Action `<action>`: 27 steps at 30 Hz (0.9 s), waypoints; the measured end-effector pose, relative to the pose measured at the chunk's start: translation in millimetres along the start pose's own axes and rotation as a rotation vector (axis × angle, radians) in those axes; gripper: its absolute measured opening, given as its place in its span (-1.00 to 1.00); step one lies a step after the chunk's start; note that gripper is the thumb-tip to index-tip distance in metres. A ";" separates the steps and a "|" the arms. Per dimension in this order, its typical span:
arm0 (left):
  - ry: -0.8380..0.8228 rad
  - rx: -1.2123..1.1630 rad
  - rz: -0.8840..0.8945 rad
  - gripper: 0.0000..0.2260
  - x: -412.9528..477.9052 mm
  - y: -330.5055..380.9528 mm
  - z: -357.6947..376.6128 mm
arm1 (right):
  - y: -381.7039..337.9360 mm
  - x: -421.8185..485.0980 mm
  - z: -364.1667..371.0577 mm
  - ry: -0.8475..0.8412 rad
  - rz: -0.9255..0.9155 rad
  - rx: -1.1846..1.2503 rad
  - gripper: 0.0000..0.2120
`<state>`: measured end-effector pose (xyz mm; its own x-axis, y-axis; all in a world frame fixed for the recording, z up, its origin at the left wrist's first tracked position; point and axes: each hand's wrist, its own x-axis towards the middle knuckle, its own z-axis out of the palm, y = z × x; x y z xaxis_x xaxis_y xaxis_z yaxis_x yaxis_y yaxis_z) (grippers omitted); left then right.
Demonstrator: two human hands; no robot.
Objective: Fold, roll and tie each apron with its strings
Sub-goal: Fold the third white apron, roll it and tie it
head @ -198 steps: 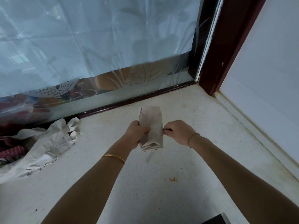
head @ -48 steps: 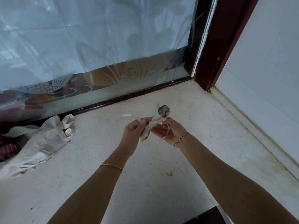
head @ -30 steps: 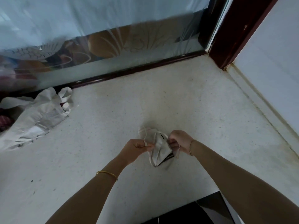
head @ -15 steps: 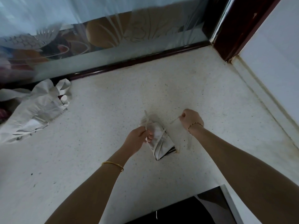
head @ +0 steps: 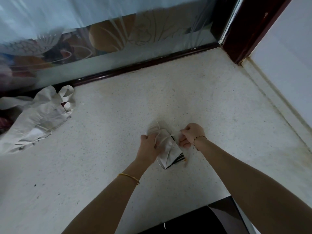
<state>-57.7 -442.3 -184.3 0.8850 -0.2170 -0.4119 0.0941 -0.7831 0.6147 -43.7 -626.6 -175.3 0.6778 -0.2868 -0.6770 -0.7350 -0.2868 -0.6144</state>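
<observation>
A small rolled beige apron [head: 168,152] lies on the speckled white counter [head: 118,132], its near end showing dark stripes. A pale string [head: 160,137] crosses the roll. My left hand [head: 149,147] grips the roll's left side with the string running through its fingers. My right hand [head: 190,135] is just right of the roll, fingers curled and pinching the other string end. Both hands are close against the roll.
A loose heap of pale aprons [head: 33,119] lies at the counter's far left. A frosted glass panel [head: 101,31] with a dark frame [head: 143,65] closes the back. A white wall [head: 287,65] runs along the right. A dark object [head: 202,220] sits at the near edge.
My right hand has come back in from the far right to the roll's side. The left hand stays on the roll, with the string now lying across it.
</observation>
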 end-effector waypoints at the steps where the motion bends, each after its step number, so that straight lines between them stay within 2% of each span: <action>1: 0.012 -0.019 -0.048 -0.78 -0.1 0.1 0.5 | 1.3 -1.5 1.0 -0.006 0.011 0.002 -0.84; 6: 0.019 -0.060 -0.134 -0.80 4.4 3.4 0.8 | 9.7 -0.8 10.6 0.049 -0.042 -0.240 -0.78; 12: -0.007 -0.388 -0.201 -0.84 8.4 5.3 -10.5 | 18.1 1.5 8.9 -0.081 0.126 0.219 -0.77; 16: -0.186 -0.868 -0.316 -0.85 5.2 12.7 -17.3 | 19.9 -6.7 8.9 -0.198 0.258 0.631 -0.76; 19: -0.233 -1.085 -0.348 -0.89 5.1 19.3 -19.3 | 25.4 -11.4 9.3 -0.288 0.346 0.888 -0.68; 22: -0.212 -1.247 -0.366 -0.94 3.7 26.3 -22.2 | 30.6 -16.6 12.3 -0.328 0.332 0.922 -0.69; 27: -0.180 -1.394 -0.313 -0.87 2.7 33.7 -22.2 | 23.7 -38.8 21.8 -0.419 0.227 0.757 -0.81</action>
<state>-42.0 -456.3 -149.8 0.6862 -0.2974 -0.6639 0.7244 0.3635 0.5858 -87.8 -602.4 -172.4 0.5613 0.1372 -0.8162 -0.7662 0.4590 -0.4498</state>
